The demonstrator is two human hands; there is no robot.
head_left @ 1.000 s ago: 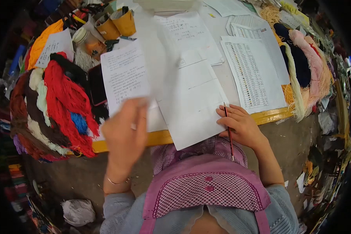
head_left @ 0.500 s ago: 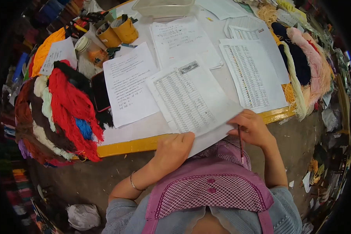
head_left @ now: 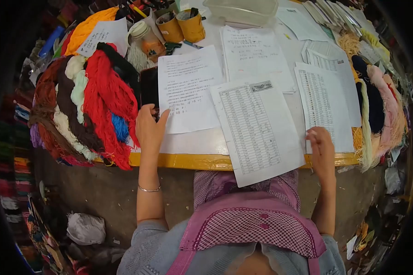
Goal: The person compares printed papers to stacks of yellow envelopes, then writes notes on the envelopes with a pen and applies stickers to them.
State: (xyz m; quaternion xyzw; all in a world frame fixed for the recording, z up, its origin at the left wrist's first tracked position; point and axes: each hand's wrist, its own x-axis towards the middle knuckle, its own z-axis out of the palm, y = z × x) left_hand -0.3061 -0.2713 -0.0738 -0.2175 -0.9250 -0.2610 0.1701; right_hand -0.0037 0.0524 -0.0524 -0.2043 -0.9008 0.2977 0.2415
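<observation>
My left hand [head_left: 150, 130] is at the lower end of a dark phone [head_left: 149, 89], thumb and fingers apart on either side of it. A typed sheet with handwriting [head_left: 188, 91] partly covers the phone. My right hand [head_left: 323, 153] is at the table's front edge with curled fingers, beside a sheet with a colour-swatch table [head_left: 321, 103]. Whatever it holds is hidden; no pen shows there. Between my hands, a printed table sheet [head_left: 254, 133] lies partly over the table edge, touched by neither hand.
Red yarn [head_left: 103, 96] and other skeins heap up at the left; pink yarn [head_left: 382, 91] hangs at the right. Behind are a glass jar [head_left: 144, 41], yellow tape-covered cups [head_left: 190, 25], a clear plastic tub [head_left: 241, 11] and handwritten papers [head_left: 252, 52]. Yellow tape [head_left: 188, 161] lines the table edge.
My left hand has let go of the table sheet and moved left to the phone. My right hand has left the sheet too; the dark red pen seen in it no longer shows. The view has shifted.
</observation>
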